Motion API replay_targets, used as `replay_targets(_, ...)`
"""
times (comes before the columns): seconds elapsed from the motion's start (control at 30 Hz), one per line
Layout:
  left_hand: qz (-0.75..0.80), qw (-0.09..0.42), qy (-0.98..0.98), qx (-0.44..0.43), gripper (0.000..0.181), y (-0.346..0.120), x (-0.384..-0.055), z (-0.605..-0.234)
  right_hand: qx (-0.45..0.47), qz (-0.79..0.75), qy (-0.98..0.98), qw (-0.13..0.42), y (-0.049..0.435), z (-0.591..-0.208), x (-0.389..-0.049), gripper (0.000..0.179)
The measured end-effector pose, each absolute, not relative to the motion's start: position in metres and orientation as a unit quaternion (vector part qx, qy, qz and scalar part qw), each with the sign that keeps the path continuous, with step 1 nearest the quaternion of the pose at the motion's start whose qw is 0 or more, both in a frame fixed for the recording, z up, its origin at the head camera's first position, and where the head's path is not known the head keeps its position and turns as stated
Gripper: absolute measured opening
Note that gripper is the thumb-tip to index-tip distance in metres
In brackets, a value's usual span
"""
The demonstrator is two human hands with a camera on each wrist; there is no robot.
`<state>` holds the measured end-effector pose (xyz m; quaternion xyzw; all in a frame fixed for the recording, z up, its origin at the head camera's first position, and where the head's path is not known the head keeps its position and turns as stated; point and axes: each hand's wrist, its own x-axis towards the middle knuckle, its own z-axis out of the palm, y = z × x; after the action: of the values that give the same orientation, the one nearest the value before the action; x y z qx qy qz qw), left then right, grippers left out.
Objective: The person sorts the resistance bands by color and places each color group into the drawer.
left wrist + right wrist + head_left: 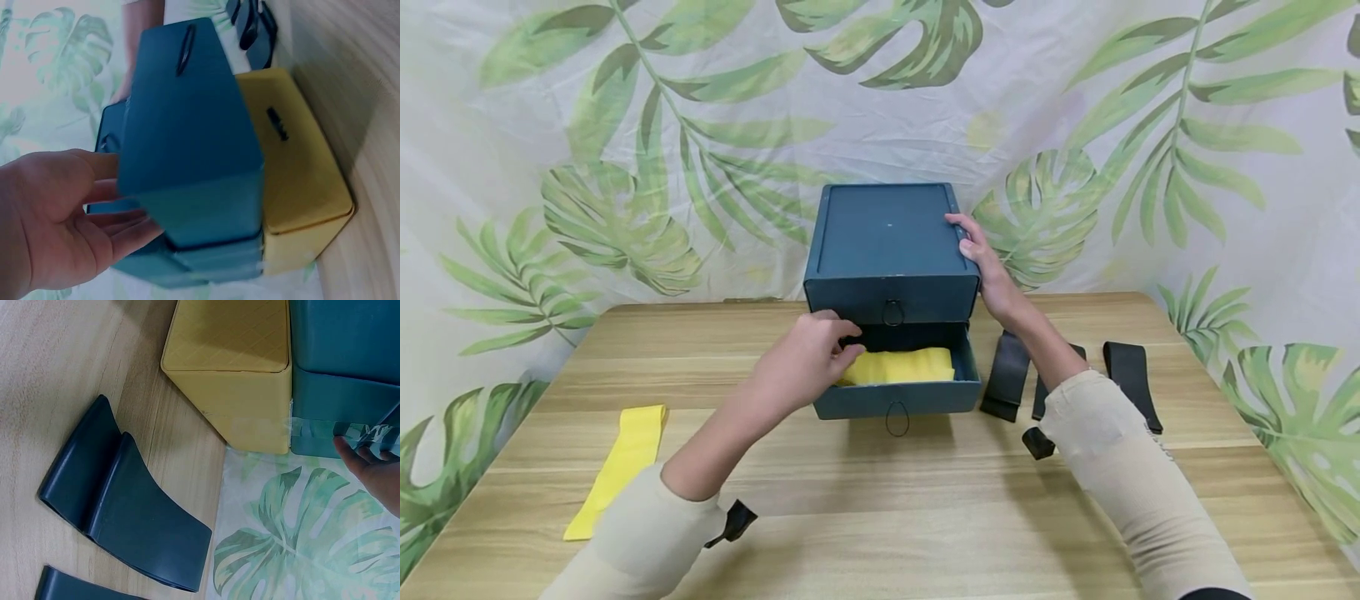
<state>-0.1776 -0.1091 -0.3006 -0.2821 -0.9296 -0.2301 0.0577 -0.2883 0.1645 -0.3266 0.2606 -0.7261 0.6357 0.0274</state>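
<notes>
A teal two-drawer box (pixel 887 237) stands at the back middle of the wooden table (pixel 925 517). Its lower drawer (pixel 898 398) is pulled out, with a yellow band (pixel 902 365) lying inside. My left hand (pixel 808 358) reaches into the drawer's left side, its fingers touching the end of the yellow band. In the left wrist view that hand (pixel 56 219) shows fairly straight fingers against the teal box (pixel 187 137). My right hand (pixel 988 267) holds the box's top right edge, fingers over the lid. The right wrist view shows its fingertips (pixel 369 462) by the teal wall (pixel 344 356).
A second yellow band (pixel 625 462) lies flat at the table's left. Several black bands (pixel 1007 375) lie to the right of the box, seen close in the right wrist view (pixel 125 506). A leaf-print cloth (pixel 625 167) hangs behind the table.
</notes>
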Motion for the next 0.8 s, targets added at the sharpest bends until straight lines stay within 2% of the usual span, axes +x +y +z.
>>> replay_targets(0.13, -0.289, 0.076, -0.912, -0.282, 0.016, -0.133, -0.177, -0.295, 0.264, 0.635, -0.725, 0.027, 0.165, -0.327, -0.288, 0.065)
replay_targets(0.33, -0.349, 0.066, -0.899, -0.257, 0.017, -0.188, -0.183, -0.303, 0.264, 0.634, -0.726, 0.026, 0.165, -0.327, -0.289, 0.066)
replay_targets(0.6, -0.255, 0.082, -0.938, -0.22, 0.014, -0.265, -0.195, -0.338, 0.261, 0.633, -0.728, 0.022, 0.164, -0.327, -0.288, 0.066)
replay_targets(0.67, -0.229, 0.07, -0.947, -0.215, 0.016, -0.283, -0.198, -0.348, 0.26, 0.633, -0.729, 0.022, 0.164, -0.327, -0.288, 0.065)
replay_targets(0.8, -0.192, 0.012, -0.961, -0.198, 0.02, -0.316, -0.201, -0.363, 0.26, 0.631, -0.73, 0.024, 0.164, -0.327, -0.288, 0.066)
